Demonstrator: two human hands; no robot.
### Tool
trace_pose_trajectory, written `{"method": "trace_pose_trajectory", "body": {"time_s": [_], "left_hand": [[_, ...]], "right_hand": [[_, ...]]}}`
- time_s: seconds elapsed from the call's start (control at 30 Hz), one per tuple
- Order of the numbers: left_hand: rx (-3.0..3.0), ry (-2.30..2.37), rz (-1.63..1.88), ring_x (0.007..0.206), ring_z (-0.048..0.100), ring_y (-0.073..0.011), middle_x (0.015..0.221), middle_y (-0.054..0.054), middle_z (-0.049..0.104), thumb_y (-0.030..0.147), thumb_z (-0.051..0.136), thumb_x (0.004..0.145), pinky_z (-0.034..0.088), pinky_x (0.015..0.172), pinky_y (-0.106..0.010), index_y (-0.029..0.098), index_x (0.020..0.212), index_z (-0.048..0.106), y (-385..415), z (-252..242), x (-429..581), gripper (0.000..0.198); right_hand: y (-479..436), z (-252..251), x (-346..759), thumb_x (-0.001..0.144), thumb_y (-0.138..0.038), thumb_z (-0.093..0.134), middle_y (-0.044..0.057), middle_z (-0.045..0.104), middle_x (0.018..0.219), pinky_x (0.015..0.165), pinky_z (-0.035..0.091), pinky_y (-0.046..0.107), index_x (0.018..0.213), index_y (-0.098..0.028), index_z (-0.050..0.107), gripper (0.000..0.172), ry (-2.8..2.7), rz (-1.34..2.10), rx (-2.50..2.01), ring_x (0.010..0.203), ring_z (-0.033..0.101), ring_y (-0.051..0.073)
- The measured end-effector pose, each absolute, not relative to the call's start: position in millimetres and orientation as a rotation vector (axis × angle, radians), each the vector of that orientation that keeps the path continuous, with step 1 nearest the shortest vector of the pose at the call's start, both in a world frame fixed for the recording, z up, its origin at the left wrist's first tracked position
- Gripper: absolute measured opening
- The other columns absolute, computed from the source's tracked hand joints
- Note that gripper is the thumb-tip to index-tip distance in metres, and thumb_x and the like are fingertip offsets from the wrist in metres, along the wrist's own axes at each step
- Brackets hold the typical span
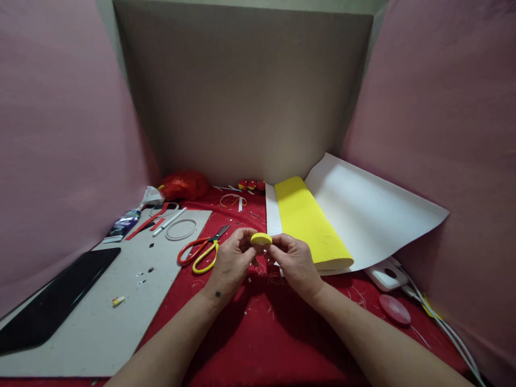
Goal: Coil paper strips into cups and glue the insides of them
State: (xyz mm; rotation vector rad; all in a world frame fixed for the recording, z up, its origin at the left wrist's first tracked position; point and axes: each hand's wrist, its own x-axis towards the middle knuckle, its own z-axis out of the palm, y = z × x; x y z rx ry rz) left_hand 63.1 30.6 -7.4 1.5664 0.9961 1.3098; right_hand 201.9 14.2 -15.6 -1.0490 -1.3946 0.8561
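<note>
Both hands meet over the red cloth (258, 333) at the centre. My left hand (231, 263) and my right hand (294, 263) pinch a small yellow foam disc (261, 239) between their fingertips, one on each side. The disc is held flat, a little above the cloth. Just left of my left hand lie scissors (201, 251) with red and yellow handles. A yellow foam sheet (310, 223) lies on white sheets right behind my right hand.
A grey board (121, 301) on the left carries a black tablet (52, 301), a glue tube (123, 224), a pen, white rings and scraps. A red bag (183, 184), a white charger with cables (387, 274) and a pink lid (395, 310) lie around. Cardboard and pink walls enclose the space.
</note>
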Motion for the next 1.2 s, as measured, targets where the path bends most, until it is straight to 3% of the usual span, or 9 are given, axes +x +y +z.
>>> {"method": "trace_pose_trajectory", "body": {"time_s": [0.17, 0.4, 0.57, 0.77, 0.9, 1.1, 1.2], "left_hand": [[1.577, 1.038, 1.318, 0.053, 0.056, -0.0100, 0.066, 0.003, 0.061, 0.019, 0.059, 0.069, 0.048, 0.051, -0.022, 0.017, 0.079, 0.056, 29.6, -6.1, 62.6, 0.011], [1.592, 1.064, 1.304, 0.058, 0.058, -0.0118, 0.070, 0.001, 0.063, 0.023, 0.061, 0.069, 0.047, 0.053, -0.023, 0.018, 0.082, 0.057, 28.5, -3.8, 62.6, 0.014], [1.594, 1.107, 1.321, 0.050, 0.053, -0.0096, 0.061, 0.003, 0.059, 0.025, 0.061, 0.069, 0.044, 0.049, -0.021, 0.017, 0.075, 0.056, 25.4, -0.1, 64.2, 0.011], [1.637, 1.170, 1.327, 0.057, 0.055, -0.0112, 0.066, 0.001, 0.062, 0.026, 0.064, 0.067, 0.044, 0.054, -0.022, 0.017, 0.075, 0.059, 24.4, -0.3, 64.6, 0.013], [1.598, 1.174, 1.315, 0.052, 0.054, -0.0105, 0.062, 0.002, 0.062, 0.028, 0.063, 0.068, 0.043, 0.050, -0.022, 0.016, 0.075, 0.058, 25.1, -1.2, 65.0, 0.013], [1.608, 1.178, 1.314, 0.051, 0.055, -0.0103, 0.065, 0.002, 0.063, 0.026, 0.063, 0.068, 0.044, 0.050, -0.022, 0.017, 0.077, 0.059, 27.2, -4.4, 64.7, 0.013], [1.612, 1.177, 1.301, 0.047, 0.054, -0.0101, 0.062, 0.002, 0.061, 0.026, 0.061, 0.070, 0.044, 0.048, -0.022, 0.017, 0.075, 0.057, 27.2, -5.0, 64.3, 0.012]], "right_hand": [[16.0, -17.5, 202.1, 0.074, -0.027, 0.061, 0.004, 0.068, 0.076, 0.059, 0.050, 0.027, 0.085, -0.017, 0.067, 0.016, -1.392, 0.823, -1.047, 0.061, 0.060, 0.015], [13.6, -13.2, 200.3, 0.073, -0.030, 0.064, -0.001, 0.061, 0.057, 0.050, 0.045, 0.024, 0.075, -0.017, 0.066, 0.013, -1.334, 0.988, -1.023, 0.050, 0.055, 0.012], [13.2, -11.5, 201.5, 0.073, -0.028, 0.063, 0.001, 0.064, 0.064, 0.054, 0.047, 0.025, 0.082, -0.017, 0.068, 0.015, -1.306, 1.027, -0.944, 0.055, 0.056, 0.013], [14.5, -16.5, 200.7, 0.074, -0.024, 0.061, 0.004, 0.067, 0.073, 0.061, 0.048, 0.027, 0.083, -0.018, 0.069, 0.014, -1.429, 0.695, -1.067, 0.063, 0.059, 0.015], [14.4, -16.5, 200.7, 0.076, -0.027, 0.059, 0.003, 0.067, 0.071, 0.057, 0.048, 0.026, 0.086, -0.018, 0.068, 0.016, -1.396, 0.889, -0.989, 0.059, 0.059, 0.015], [15.6, -16.8, 202.6, 0.076, -0.024, 0.059, 0.004, 0.067, 0.077, 0.062, 0.049, 0.027, 0.086, -0.018, 0.069, 0.015, -1.482, 0.642, -1.079, 0.065, 0.059, 0.016], [16.5, -18.1, 202.9, 0.077, -0.026, 0.058, 0.003, 0.067, 0.076, 0.059, 0.049, 0.027, 0.088, -0.018, 0.069, 0.017, -1.442, 0.823, -1.009, 0.061, 0.059, 0.015]]}}
